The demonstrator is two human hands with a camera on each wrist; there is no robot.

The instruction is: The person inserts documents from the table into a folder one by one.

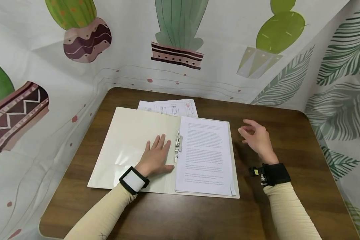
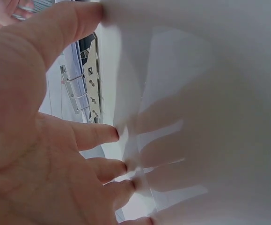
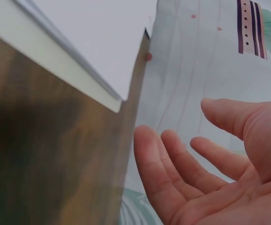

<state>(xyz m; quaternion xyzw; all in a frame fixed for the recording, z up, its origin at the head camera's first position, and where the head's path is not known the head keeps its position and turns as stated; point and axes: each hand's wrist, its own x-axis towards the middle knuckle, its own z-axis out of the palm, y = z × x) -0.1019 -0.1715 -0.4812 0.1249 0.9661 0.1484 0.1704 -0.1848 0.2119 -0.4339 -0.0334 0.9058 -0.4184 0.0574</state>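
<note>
A cream binder folder [image 1: 132, 133] lies spread flat on the table. My left hand [image 1: 156, 156] rests on its inside left cover, fingers spread and straight, fingertips touching the cover in the left wrist view. Beside that hand, along the spine, is a metal ring clip [image 1: 178, 143]; the left wrist view shows its thin rings [image 2: 79, 93]. A thick stack of printed paper [image 1: 205, 156] lies on the folder's right side. To the right of the folder my right hand [image 1: 256, 138] hovers with loosely bent fingers, thumb apart from them in the right wrist view and nothing held.
Behind the folder, partly under its top edge, lie loose printed sheets [image 1: 180, 106] with line drawings and a red mark. The brown wooden table [image 1: 198, 216] has rounded corners. A cloth with cactus prints [image 1: 126, 43] hangs behind the table and at its sides.
</note>
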